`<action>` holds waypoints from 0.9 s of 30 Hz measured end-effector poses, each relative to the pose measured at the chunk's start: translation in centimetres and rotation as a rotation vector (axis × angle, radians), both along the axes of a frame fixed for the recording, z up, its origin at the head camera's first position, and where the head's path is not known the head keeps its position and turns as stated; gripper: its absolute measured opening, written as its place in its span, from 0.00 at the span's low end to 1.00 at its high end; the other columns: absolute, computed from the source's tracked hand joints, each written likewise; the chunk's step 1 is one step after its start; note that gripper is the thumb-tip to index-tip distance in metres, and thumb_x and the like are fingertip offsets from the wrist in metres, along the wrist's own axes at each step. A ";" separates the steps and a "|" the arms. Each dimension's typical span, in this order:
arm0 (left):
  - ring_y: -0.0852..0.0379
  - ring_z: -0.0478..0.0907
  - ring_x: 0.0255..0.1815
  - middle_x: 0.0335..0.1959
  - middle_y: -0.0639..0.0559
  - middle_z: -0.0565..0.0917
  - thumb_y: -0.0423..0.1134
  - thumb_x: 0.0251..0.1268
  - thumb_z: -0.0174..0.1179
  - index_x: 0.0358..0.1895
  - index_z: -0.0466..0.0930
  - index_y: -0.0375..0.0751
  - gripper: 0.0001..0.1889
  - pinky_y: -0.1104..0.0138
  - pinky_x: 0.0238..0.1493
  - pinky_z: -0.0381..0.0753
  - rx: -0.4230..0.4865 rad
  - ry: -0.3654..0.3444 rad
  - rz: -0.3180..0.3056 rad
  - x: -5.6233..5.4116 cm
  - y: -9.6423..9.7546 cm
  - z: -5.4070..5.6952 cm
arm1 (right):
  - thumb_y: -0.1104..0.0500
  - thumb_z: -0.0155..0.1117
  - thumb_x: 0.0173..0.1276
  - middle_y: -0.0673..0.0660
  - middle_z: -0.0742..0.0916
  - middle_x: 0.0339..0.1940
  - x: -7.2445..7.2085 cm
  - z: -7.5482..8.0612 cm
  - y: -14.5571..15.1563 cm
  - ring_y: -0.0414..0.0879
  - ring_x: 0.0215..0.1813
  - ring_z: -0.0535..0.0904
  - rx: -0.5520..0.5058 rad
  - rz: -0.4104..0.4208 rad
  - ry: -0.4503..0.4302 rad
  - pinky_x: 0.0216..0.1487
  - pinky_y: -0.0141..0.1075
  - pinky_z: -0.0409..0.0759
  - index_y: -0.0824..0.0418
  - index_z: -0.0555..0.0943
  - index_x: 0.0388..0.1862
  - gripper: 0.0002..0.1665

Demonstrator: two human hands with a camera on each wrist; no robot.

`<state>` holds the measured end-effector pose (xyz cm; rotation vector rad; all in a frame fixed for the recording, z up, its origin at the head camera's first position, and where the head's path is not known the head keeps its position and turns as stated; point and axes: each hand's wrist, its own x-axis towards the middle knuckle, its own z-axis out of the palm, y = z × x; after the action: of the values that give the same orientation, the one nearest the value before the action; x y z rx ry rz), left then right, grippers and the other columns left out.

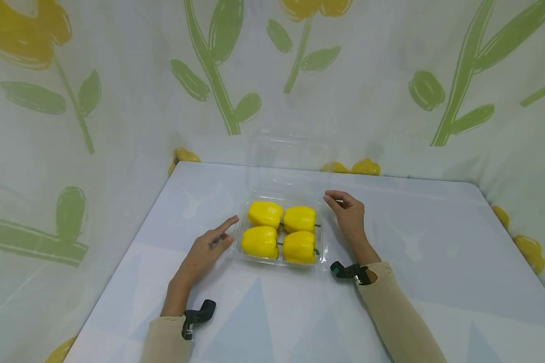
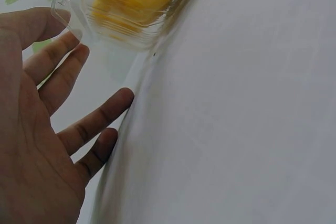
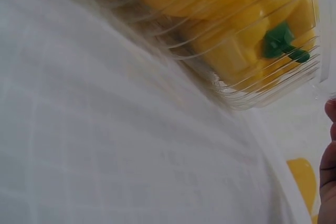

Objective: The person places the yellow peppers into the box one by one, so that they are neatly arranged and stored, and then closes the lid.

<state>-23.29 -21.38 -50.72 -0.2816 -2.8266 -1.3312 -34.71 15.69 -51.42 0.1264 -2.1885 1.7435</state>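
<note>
A clear plastic clamshell box stands on the table, its see-through lid raised at the back. Several yellow bell peppers with green stems lie inside in two rows. At the box's left edge is my left hand, index finger stretched out and thumb apart from it in the head view. The left wrist view shows its fingertips right at the clear rim. My right hand has curled fingers, and its thumb and index finger pinch the box's edge near the back right corner. In the right wrist view only part of that hand shows.
The pale table has faint blue triangles. Behind and beside it hangs a white cloth printed with green stems and yellow flowers. A small black device is strapped to each wrist over beige sleeves.
</note>
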 end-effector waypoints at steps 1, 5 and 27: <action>0.47 0.74 0.54 0.55 0.50 0.83 0.56 0.75 0.53 0.74 0.64 0.73 0.26 0.41 0.58 0.71 0.003 0.003 -0.001 0.0 0.0 0.0 | 0.50 0.72 0.66 0.53 0.89 0.44 0.0 0.0 0.0 0.43 0.48 0.82 0.000 0.002 0.003 0.51 0.30 0.79 0.61 0.88 0.47 0.17; 0.48 0.75 0.54 0.55 0.50 0.83 0.55 0.75 0.54 0.74 0.65 0.72 0.26 0.41 0.58 0.71 0.009 0.008 -0.002 0.0 -0.1 -0.1 | 0.52 0.72 0.67 0.54 0.89 0.44 0.3 0.1 0.0 0.44 0.48 0.83 -0.012 0.016 0.023 0.52 0.31 0.80 0.62 0.88 0.46 0.16; 0.47 0.75 0.55 0.56 0.50 0.83 0.55 0.75 0.54 0.74 0.64 0.72 0.27 0.40 0.57 0.71 0.009 0.012 -0.008 -0.1 -0.1 -0.2 | 0.57 0.73 0.66 0.58 0.90 0.44 0.6 0.0 0.6 0.41 0.46 0.84 -0.037 0.071 0.034 0.52 0.29 0.79 0.63 0.89 0.45 0.13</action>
<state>-23.43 -21.51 -50.96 -0.2995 -2.8122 -1.3390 -34.10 16.27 -51.46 0.2249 -2.1510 1.8056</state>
